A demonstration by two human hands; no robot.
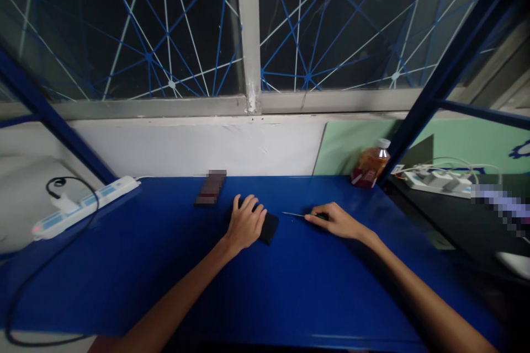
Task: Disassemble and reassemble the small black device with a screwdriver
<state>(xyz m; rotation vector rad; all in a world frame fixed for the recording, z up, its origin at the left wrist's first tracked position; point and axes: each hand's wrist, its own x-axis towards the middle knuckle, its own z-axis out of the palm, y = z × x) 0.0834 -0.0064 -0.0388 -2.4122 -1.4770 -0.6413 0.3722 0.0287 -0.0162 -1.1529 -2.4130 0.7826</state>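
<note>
- Your left arm comes in from bottom centre, forearm angled up and to the right, wrist straight.
- Your left hand [245, 224] lies palm down on a flat black block [269, 227], fingers spread slightly and draped over its far edge.
- Grip there: no clamp visible. Fingers rest flat on top, pressing rather than wrapping. Thumb is hidden, so can't tell whether it hooks the near side.
- The black block sits on the blue table [290, 287], about mid-width, toward the far half. Only its right end shows past your hand.
- Your right arm enters from the bottom right corner, forearm running up and left, hand low on the table.
- Your right hand [337, 221] is closed around a dark tool handle, fingers curled together over it, knuckles up.
- The tool is a thin screwdriver [298, 214]: the metal shaft sticks out left from your fist, lying nearly flat just above or on the table. Can't tell which.
- The shaft tip points toward the black block, near its right end but apart from it.
- A small dark rectangular object [211, 188], blurred out, lies beyond your left hand, near the block, not touching.
- A bottle [371, 164] with amber liquid stands at the table's far right corner.
- A white power strip [85, 204] lies at the far left edge.
</note>
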